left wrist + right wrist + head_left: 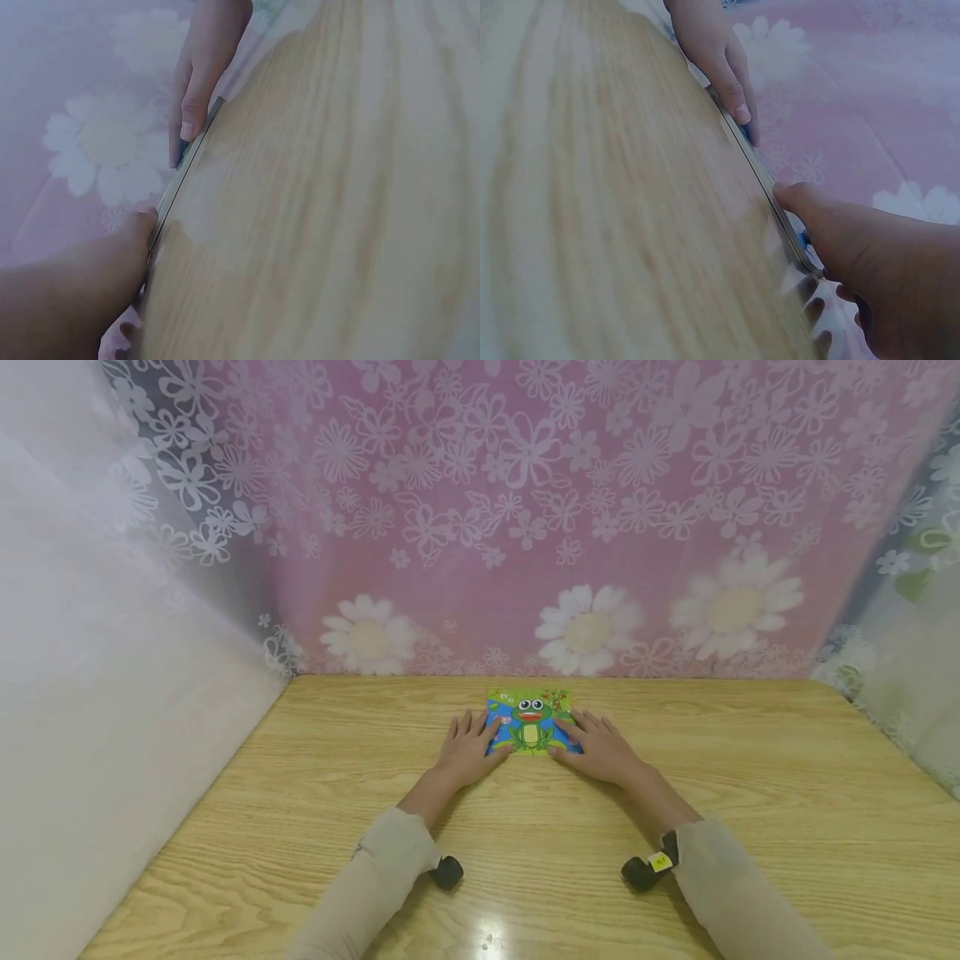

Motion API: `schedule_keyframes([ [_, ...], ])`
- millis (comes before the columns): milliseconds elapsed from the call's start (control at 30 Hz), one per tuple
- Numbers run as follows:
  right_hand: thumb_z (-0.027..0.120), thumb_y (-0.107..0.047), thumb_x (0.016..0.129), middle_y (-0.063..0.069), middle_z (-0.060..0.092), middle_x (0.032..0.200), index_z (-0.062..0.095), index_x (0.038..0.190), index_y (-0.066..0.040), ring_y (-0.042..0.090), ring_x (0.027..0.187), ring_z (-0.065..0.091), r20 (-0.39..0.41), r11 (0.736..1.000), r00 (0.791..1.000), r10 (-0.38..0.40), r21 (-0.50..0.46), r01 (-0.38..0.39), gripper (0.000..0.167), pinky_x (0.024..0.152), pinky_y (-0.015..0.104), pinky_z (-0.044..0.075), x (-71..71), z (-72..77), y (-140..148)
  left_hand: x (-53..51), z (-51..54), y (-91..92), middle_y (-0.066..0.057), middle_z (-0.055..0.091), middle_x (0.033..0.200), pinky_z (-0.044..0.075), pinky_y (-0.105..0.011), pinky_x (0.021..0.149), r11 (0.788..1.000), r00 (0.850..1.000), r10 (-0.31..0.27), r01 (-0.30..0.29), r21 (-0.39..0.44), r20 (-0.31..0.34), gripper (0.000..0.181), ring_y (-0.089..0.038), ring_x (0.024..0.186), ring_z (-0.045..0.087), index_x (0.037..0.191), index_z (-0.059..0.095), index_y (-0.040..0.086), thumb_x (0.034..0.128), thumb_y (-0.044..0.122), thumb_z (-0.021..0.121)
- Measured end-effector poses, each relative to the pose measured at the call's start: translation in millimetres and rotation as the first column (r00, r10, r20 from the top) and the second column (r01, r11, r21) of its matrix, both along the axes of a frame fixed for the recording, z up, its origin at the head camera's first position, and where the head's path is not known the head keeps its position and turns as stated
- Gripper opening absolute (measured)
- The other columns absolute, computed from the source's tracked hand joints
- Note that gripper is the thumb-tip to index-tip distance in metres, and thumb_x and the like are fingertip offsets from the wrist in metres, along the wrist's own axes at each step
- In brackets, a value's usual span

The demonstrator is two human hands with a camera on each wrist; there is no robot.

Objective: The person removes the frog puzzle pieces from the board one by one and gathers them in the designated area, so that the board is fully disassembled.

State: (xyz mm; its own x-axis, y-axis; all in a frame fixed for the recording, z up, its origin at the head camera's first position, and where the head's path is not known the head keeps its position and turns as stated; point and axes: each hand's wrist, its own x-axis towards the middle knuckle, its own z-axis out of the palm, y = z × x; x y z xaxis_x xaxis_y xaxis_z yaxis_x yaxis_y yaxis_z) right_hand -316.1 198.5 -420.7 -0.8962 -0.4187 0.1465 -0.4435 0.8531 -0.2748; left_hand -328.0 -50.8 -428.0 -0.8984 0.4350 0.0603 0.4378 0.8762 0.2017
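On my head feed, across the wooden table [532,827], I see the left hand [467,752] at eight o'clock and right hand [604,752] at four, fingers spread, touching the flat frog board [531,733] at twelve; beyond, a pink flowered curtain [480,552].

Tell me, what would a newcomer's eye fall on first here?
Probably the bright frog board, lying flat near the wooden table's far edge, with the left hand and right hand touching its two sides. Next, perhaps, the pink flowered cloth behind the table, with big white daisies low across it.
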Motion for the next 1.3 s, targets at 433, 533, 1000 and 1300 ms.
schedule_keyframes([
  [433, 0.048, -0.053, 0.090, 0.025, 0.026, 0.143, 0.037, 0.142, -0.010, 0.045, 0.131, 0.017, 0.002, 1.000, 1.000, 0.003, 0.001, -0.003, 0.069, 0.102, 0.058, 0.010, 13.1, 0.7, -3, 15.4, 0.4, -5.7, -0.011, 0.014, 0.150, 0.002, -0.051, 0.106, 1.000, 1.000, -0.008, 0.008, 0.013, -0.011, 0.066, -0.036, 0.136, 0.004, 0.147, 0.024, 0.017, 0.0946, 0.057, 0.030],
  [533, 0.049, -0.053, 0.090, 0.025, 0.027, 0.143, 0.037, 0.142, -0.010, 0.045, 0.131, 0.017, 0.002, 1.000, 1.000, 0.007, -0.002, -0.007, 0.068, 0.102, 0.058, 0.010, 16.4, 0.6, -4, 20.1, 0.6, -6.4, -0.012, 0.015, 0.150, 0.002, -0.051, 0.106, 1.000, 1.000, -0.009, 0.009, 0.015, -0.014, 0.065, -0.037, 0.136, 0.004, 0.147, 0.024, 0.017, 0.0949, 0.056, 0.029],
  [1000, 0.049, -0.053, 0.089, 0.025, 0.028, 0.143, 0.039, 0.141, -0.010, 0.043, 0.130, 0.020, 0.009, 1.000, 1.000, 0.023, 0.013, -0.023, 0.068, 0.102, 0.057, 0.012, 29.5, 0.4, -6, 31.5, -3.7, -10.3, -0.011, 0.013, 0.151, 0.002, -0.050, 0.106, 1.000, 1.000, -0.001, 0.001, 0.025, -0.003, 0.067, -0.036, 0.136, 0.003, 0.147, 0.024, 0.018, 0.0940, 0.057, 0.030],
  [1300, 0.050, -0.052, 0.089, 0.026, 0.029, 0.141, 0.040, 0.140, -0.009, 0.044, 0.129, 0.022, -0.015, 0.999, 0.999, 0.033, 0.024, -0.033, 0.067, 0.102, 0.057, 0.013, 37.6, 1.0, -7, 40.4, -3.3, -14.0, -0.013, 0.015, 0.150, 0.004, -0.051, 0.106, 0.999, 1.000, -0.018, 0.018, 0.034, -0.015, 0.067, -0.037, 0.135, 0.004, 0.147, 0.025, 0.016, 0.0942, 0.057, 0.030],
])
